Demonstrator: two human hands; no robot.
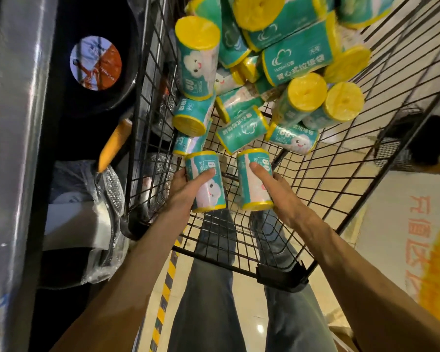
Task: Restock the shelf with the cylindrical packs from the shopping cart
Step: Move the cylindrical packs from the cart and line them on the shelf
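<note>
The left hand (pixel 188 185) grasps one teal, yellow-ended cylindrical pack (pixel 205 181); the right hand (pixel 277 189) grasps another (pixel 254 180). Just beyond both grips, more such packs (pixel 277 59) are heaped inside the black wire shopping cart (pixel 341 174).

Each hand (pixel 186 189) (pixel 277 189) holds one pack (pixel 208 189) (pixel 252 184) — over the cart (pixel 341 174).

So the shopping cart (pixel 315 189) is the anchor here: a heap of cylindrical packs (pixel 277 72) sits inside at its far end, the left hand (pixel 186 189) and right hand (pixel 277 189) each hold one pack inside its near end, side by side. The shelf (pixel 18 148) runs along the cart's left side, with a pan (pixel 97 67) on it.
</note>
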